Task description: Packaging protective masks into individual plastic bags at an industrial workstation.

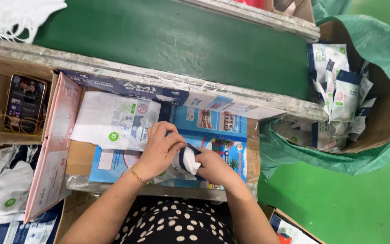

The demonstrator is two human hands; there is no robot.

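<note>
i see both hands meeting over a flat blue cardboard sheet (222, 131) printed with glossy pictures, which i take as my landmark. my left hand (159, 149), with a thin gold bracelet (137, 175) at the wrist, curls its fingers down over the top of a small soft white packet (189, 159) with a dark blue band; my right hand (213, 166) pinches the same packet from the other side, fingers closed tight around its crumpled end. the packet sits above the near edge of the blue sheet, held between both hands. just left of the sheet lies a stack of thin, smooth white pouches (113, 122) with green round marks. beyond the sheet runs a matte green belt (181, 40) edged by a rail wrapped in wrinkled clear film. well right of the sheet, a brown cardboard box lined with woven green sacking (375, 40) holds a loose heap of filled packets (339, 90). far left of the sheet, a phone (25, 103) rests in a cardboard tray with yellow rubber bands.
</note>
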